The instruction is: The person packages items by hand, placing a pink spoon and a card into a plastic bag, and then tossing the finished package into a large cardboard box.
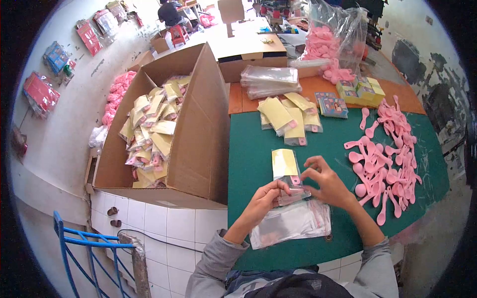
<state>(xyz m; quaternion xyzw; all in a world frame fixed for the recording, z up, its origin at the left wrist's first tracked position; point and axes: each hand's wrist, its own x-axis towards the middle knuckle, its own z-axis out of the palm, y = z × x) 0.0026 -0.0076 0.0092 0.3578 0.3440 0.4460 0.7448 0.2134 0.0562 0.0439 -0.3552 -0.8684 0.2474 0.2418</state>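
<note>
My left hand [268, 199] pinches the near end of a clear plastic bag [292, 194]. Inside the bag are a yellow card [284, 164] and a pink spoon, whose handle end [295, 180] shows; the rest of the spoon is hidden. Just right of the bag, my right hand [329, 183] has its thumb and fingers curved apart, with nothing visible between them. Beneath my hands lies a stack of empty clear bags [290, 226] on the green table top [248, 164]. To the right spreads a pile of pink spoons [392, 169].
Filled bags [278, 116] lie farther back, near a stack of printed cards [332, 106] and yellow card bundles [365, 92]. More clear bags [271, 79] sit behind. A tall carton [196, 134] of packed bags stands left, near a blue metal frame [92, 241]. Someone sits [170, 15] far back.
</note>
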